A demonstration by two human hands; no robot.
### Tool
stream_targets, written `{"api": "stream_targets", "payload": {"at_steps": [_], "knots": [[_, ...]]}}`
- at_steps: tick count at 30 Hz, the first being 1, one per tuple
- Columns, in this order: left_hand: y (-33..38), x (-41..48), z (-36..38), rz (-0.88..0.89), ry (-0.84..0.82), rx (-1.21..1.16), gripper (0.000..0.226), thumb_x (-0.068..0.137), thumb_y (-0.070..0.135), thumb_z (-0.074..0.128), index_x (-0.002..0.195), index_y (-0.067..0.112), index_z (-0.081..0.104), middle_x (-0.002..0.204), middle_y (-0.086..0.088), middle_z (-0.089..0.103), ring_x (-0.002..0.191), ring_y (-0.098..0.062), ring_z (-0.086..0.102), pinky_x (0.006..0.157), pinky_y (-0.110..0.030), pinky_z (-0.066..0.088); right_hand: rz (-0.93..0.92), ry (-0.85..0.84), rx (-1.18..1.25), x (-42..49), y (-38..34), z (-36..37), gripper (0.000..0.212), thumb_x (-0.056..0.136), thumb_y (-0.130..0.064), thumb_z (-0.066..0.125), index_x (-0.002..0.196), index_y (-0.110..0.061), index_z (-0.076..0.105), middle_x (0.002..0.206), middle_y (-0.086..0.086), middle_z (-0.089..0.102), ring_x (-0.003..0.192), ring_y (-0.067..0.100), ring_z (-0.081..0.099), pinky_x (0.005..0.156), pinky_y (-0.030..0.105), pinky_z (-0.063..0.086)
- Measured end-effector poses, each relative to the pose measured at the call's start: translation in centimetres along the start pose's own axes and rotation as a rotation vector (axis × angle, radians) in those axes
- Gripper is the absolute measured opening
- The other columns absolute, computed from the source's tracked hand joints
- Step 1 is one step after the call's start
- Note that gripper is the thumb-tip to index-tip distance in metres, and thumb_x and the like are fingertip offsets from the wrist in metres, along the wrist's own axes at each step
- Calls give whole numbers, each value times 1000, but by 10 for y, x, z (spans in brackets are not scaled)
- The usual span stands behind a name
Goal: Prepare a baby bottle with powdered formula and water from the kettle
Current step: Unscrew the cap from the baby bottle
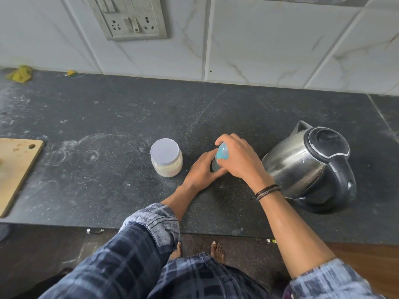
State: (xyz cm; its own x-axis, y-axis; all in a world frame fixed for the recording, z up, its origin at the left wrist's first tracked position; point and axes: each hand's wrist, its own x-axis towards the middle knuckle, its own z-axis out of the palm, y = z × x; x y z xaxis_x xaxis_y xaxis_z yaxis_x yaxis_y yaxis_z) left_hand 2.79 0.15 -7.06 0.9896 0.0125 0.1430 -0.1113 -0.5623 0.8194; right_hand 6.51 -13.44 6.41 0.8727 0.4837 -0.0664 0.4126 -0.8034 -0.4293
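A dark speckled stone tabletop (pixel 108 117) runs along a wall of white marbled tiles (pixel 259 39), with a grey switch-and-socket panel (pixel 129 18) set into the wall up on the left. The stone is dusty, smeared with pale rings and streaks. Near the middle stands the baby bottle (pixel 221 153), a clear one with a light blue top, upright on the tabletop and mostly hidden by the person's two hands. The left hand (pixel 201 171) wraps round the lower body of the bottle from the left, and the right hand (pixel 239 158) comes over from the right with its fingers curled on the blue top, so both hands are clamped on the same bottle and touching each other. The right wrist wears dark thread bands (pixel 266 191). Just to the left of the bottle sits a small clear jar (pixel 166 157) with a white lid on and pale powder inside. To the right, close by the right hand, stands a steel kettle (pixel 308 167) with a black lid and handle, lid closed, spout pointing toward the wall. A wooden cutting board (pixel 15 169) lies at the left edge, and a crumpled yellow cloth (pixel 20 73) rests against the wall in the far left corner. The person wears a blue checked shirt with the sleeves rolled up.
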Motion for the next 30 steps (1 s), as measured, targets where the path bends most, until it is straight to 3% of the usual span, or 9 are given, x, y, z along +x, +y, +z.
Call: {"api": "stream_targets", "payload": {"at_steps": [5,9,15,21,26,30], "knots": [[4,-1,-2,3,15,4,54,88,65,62,135,45,45,122,25,58,106,3,51,83,-20,41,-1,14,99,1,1,-4,57,79,-6,79,128,-27,58,120,-2,59,107,22,56,81,38,53],[7,-2,-4,0,33,12,59,86,68,65,136,48,43,122,30,55,111,13,48,85,-7,36,47,33,232,2,9,-15,54,77,-13,79,124,-32,60,119,-9,60,103,16,57,78,31,41],[7,-3,-4,-18,43,12,61,84,63,72,137,47,45,129,28,54,112,14,45,89,-3,32,162,231,419,1,28,-28,41,80,-27,84,116,-32,65,120,-13,66,107,11,60,90,33,47],[5,-3,-2,-46,31,28,65,82,69,70,138,48,43,129,31,52,114,17,43,90,-1,30,276,341,425,1,49,-14,45,81,-26,86,121,-26,65,118,-4,55,100,12,56,81,20,35],[4,-3,-2,-61,27,38,67,81,69,69,138,48,43,134,22,56,116,12,43,90,-4,30,315,330,405,1,57,2,55,77,-23,88,125,-24,61,123,-2,63,101,13,56,87,31,43],[3,-3,-2,-62,31,47,67,80,71,69,138,47,44,132,28,53,116,19,42,90,0,30,293,227,238,7,62,13,55,80,-13,86,128,-20,60,124,5,61,110,28,61,84,33,41]]}}
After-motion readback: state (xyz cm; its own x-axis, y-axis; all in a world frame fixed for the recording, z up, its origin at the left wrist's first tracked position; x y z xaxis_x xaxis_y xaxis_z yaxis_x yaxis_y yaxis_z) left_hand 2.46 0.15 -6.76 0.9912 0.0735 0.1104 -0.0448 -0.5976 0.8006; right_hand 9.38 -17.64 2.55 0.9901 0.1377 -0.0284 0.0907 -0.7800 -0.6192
